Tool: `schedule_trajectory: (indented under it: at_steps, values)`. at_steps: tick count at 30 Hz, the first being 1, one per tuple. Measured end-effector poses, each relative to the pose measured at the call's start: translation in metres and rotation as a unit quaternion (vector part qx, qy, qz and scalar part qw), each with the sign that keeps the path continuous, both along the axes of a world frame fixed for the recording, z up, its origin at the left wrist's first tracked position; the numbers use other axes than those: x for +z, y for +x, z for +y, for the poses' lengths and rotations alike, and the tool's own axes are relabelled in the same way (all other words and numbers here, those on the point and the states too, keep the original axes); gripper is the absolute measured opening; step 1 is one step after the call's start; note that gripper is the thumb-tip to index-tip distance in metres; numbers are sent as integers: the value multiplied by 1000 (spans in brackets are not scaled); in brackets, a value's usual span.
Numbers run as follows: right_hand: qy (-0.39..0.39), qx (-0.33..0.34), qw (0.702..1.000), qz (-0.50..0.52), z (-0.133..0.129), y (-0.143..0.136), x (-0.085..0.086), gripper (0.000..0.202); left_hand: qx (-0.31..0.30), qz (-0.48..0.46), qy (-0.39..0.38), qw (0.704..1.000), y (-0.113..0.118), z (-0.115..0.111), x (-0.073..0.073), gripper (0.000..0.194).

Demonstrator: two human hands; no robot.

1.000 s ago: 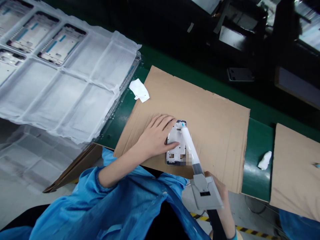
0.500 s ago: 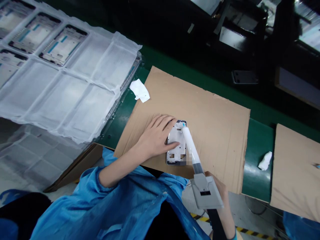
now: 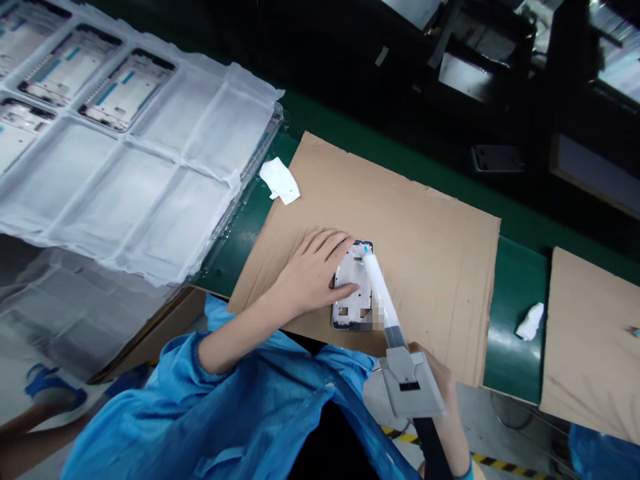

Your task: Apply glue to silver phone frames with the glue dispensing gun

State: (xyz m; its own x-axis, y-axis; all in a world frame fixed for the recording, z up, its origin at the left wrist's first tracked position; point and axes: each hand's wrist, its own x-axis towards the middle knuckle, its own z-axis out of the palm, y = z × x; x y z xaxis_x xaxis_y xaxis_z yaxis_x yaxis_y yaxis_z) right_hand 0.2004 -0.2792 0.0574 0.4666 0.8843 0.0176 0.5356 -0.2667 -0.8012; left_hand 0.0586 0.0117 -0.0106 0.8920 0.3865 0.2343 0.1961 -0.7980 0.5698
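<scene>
A phone frame (image 3: pixel 356 297) with a silvery inner face lies on the cardboard sheet (image 3: pixel 425 247). My left hand (image 3: pixel 320 270) rests over its left side, fingers spread, the thumb reaching across the frame's middle. A dispenser gun with a white tube (image 3: pixel 381 290) slants over the frame's right side, its blue tip near the upper right corner. Behind the gun's grey body (image 3: pixel 413 383), my right hand (image 3: pixel 437 377) is wrapped round the handle; most of its fingers are hidden.
A white compartment tray (image 3: pixel 177 157) holds several phone frames at the upper left. White crumpled pieces lie at the cardboard's left edge (image 3: pixel 280 181) and on the green table (image 3: pixel 531 322). A dark device (image 3: pixel 497 159) is at the back right. Another person's foot (image 3: pixel 55 390) shows lower left.
The gun has shifted very slightly left at the frame. The dark device at the back has moved right. Another person's legs now show at the lower left.
</scene>
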Motion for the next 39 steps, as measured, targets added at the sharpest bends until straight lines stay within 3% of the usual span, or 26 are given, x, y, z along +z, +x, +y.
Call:
schedule_trajectory:
  at_steps: [22,39]
  values:
    - [16,16,999,-28,5,0,3,18,8,12,0,1000,1,-1,2,84]
    - [-9,-4,1000,-18,-4,0,-4,27,11,5,-4,1000,0,-1,0,84]
